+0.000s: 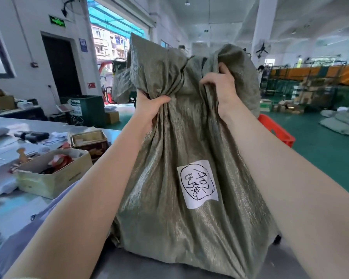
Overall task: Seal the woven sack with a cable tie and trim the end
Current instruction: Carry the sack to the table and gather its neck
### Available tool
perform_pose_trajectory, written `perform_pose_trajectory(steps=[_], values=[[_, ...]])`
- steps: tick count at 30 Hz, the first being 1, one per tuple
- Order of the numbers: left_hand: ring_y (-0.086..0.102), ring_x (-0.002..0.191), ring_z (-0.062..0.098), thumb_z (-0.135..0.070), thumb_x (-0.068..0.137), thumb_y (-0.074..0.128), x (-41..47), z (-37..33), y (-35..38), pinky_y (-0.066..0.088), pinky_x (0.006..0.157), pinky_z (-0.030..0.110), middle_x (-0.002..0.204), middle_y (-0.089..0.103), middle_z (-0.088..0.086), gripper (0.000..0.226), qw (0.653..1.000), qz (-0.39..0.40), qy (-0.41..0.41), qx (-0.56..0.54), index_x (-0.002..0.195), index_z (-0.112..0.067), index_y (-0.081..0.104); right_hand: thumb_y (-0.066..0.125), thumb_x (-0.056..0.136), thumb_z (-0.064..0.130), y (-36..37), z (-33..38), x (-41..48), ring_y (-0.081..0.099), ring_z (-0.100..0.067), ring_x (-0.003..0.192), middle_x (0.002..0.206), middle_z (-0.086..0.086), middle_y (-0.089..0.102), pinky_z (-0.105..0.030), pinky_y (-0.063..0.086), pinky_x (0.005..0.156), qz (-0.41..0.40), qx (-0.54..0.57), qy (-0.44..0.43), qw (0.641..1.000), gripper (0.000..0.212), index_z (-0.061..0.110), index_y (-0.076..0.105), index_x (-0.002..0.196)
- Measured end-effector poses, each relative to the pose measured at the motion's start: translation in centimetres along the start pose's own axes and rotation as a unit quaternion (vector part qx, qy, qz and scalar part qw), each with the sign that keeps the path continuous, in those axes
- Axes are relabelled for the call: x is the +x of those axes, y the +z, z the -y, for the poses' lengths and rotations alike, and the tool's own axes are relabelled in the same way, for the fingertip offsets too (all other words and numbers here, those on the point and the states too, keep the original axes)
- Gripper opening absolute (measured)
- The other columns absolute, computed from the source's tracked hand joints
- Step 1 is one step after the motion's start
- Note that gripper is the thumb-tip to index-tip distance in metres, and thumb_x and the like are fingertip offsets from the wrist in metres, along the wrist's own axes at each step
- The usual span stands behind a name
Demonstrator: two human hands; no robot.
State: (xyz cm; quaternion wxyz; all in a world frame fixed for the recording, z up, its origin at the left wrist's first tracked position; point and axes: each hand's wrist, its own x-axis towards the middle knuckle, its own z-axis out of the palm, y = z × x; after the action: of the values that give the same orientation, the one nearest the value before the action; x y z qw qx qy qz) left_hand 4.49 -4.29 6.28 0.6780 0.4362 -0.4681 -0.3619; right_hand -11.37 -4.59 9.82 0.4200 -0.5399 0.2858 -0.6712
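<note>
A full grey-green woven sack (169,198) stands upright on the table right in front of me, with a white handwritten label (197,186) stuck on its front. My left hand (151,106) grips a bunch of gathered fabric at the left of the sack's neck. My right hand (220,85) clutches the fabric at the right of the neck, fingers dug into the folds. The sack's mouth stands loose above both hands. No cable tie or cutter is visible.
To the left on the table stand a cardboard box of odds and ends (52,174), a metal tin (89,139), a black handheld device (31,135) and papers. A red plastic crate (276,129) sits behind the sack on the right. More sacks (340,121) lie on the green floor.
</note>
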Motion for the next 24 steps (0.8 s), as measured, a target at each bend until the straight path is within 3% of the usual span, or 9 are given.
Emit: perform_pose_trajectory(steps=[2, 4, 6, 11, 13, 15, 18, 21, 24], values=[[0.059, 0.111, 0.027, -0.009, 0.057, 0.079, 0.4, -0.4, 0.2, 0.049, 0.096, 0.046, 0.129, 0.055, 0.01, 0.101, 0.999, 0.019, -0.033, -0.004, 0.142, -0.008, 0.024, 0.058, 0.06, -0.002, 0.1, 0.6, 0.5, 0.051, -0.022, 0.064, 0.068, -0.008, 0.052, -0.027, 0.044, 0.066, -0.007, 0.05, 0.033, 0.998, 0.02, 0.014, 0.05, 0.071], [0.058, 0.115, 0.027, -0.024, 0.046, 0.087, 0.5, -0.8, 0.5, 0.047, 0.1, 0.048, 0.136, 0.051, 0.009, 0.129, 0.996, 0.056, -0.062, 0.016, 0.148, -0.014, 0.009, 0.065, 0.049, 0.005, 0.5, 1.2, 0.8, 0.055, -0.024, 0.066, 0.074, -0.013, 0.054, -0.031, 0.049, 0.067, -0.015, 0.053, 0.076, 0.996, 0.037, 0.011, 0.05, 0.083], [0.058, 0.117, 0.023, -0.047, 0.031, 0.092, 0.7, -1.3, 1.0, 0.046, 0.103, 0.045, 0.135, 0.054, 0.005, 0.142, 0.993, 0.094, -0.058, 0.041, 0.148, -0.02, 0.017, 0.064, 0.05, 0.005, 1.0, 1.7, 1.0, 0.056, -0.026, 0.066, 0.075, -0.013, 0.052, -0.034, 0.051, 0.066, -0.023, 0.029, 0.082, 0.996, 0.04, 0.008, 0.046, 0.086], [0.06, 0.11, 0.015, -0.053, 0.055, 0.081, 0.3, -2.5, 2.7, 0.049, 0.096, 0.029, 0.124, 0.062, -0.002, 0.09, 0.981, 0.142, 0.007, 0.129, 0.132, -0.015, 0.051, 0.056, 0.052, 0.0, 1.9, 2.1, 1.5, 0.052, -0.021, 0.053, 0.051, -0.003, 0.056, -0.025, 0.045, 0.055, 0.044, -0.05, 0.067, 0.996, 0.025, 0.008, 0.051, 0.075], [0.061, 0.102, 0.014, -0.042, 0.064, 0.081, 0.3, -2.6, 3.4, 0.049, 0.08, 0.02, 0.113, 0.064, -0.002, 0.069, 0.983, 0.103, 0.027, 0.146, 0.122, -0.013, 0.058, 0.052, 0.049, 0.001, 2.2, 2.3, 1.5, 0.047, -0.018, 0.053, 0.046, 0.003, 0.05, -0.024, 0.041, 0.056, 0.079, -0.076, 0.068, 0.992, 0.015, 0.015, 0.049, 0.057], [0.062, 0.1, 0.016, -0.031, 0.067, 0.08, 0.7, -2.3, 3.9, 0.052, 0.082, 0.026, 0.106, 0.065, 0.001, 0.051, 0.986, 0.052, 0.049, 0.153, 0.11, -0.011, 0.062, 0.046, 0.05, 0.0, 2.2, 2.4, 1.2, 0.044, -0.017, 0.058, 0.049, 0.003, 0.047, -0.025, 0.037, 0.059, 0.114, -0.068, 0.058, 0.989, 0.017, 0.017, 0.049, 0.047], [0.063, 0.097, 0.019, -0.023, 0.07, 0.077, 1.3, -1.8, 3.9, 0.052, 0.084, 0.03, 0.097, 0.064, 0.002, 0.031, 0.987, 0.008, 0.062, 0.148, 0.095, -0.016, 0.06, 0.034, 0.052, 0.001, 1.5, 2.6, 0.9, 0.048, -0.013, 0.058, 0.059, 0.003, 0.052, -0.02, 0.04, 0.056, 0.161, -0.029, 0.036, 0.986, 0.024, 0.014, 0.052, 0.062], [0.064, 0.1, 0.02, -0.024, 0.067, 0.078, 1.8, -1.4, 3.9, 0.053, 0.087, 0.031, 0.104, 0.067, 0.004, 0.045, 0.99, -0.008, 0.065, 0.126, 0.106, -0.008, 0.063, 0.037, 0.056, 0.014, 0.4, 1.9, 1.4, 0.053, -0.013, 0.065, 0.074, -0.001, 0.056, -0.023, 0.041, 0.061, 0.044, -0.144, 0.033, 0.988, 0.029, 0.011, 0.056, 0.078], [0.062, 0.102, 0.018, -0.022, 0.066, 0.08, 1.7, -1.2, 4.2, 0.05, 0.086, 0.027, 0.108, 0.066, 0.003, 0.053, 0.988, -0.015, 0.09, 0.122, 0.114, -0.009, 0.062, 0.049, 0.078, 0.029, -1.0, 0.5, 2.1, 0.054, -0.033, 0.117, 0.126, -0.022, 0.06, -0.031, 0.042, 0.09, -0.081, -0.311, 0.044, 0.946, 0.051, -0.001, 0.059, 0.119]])
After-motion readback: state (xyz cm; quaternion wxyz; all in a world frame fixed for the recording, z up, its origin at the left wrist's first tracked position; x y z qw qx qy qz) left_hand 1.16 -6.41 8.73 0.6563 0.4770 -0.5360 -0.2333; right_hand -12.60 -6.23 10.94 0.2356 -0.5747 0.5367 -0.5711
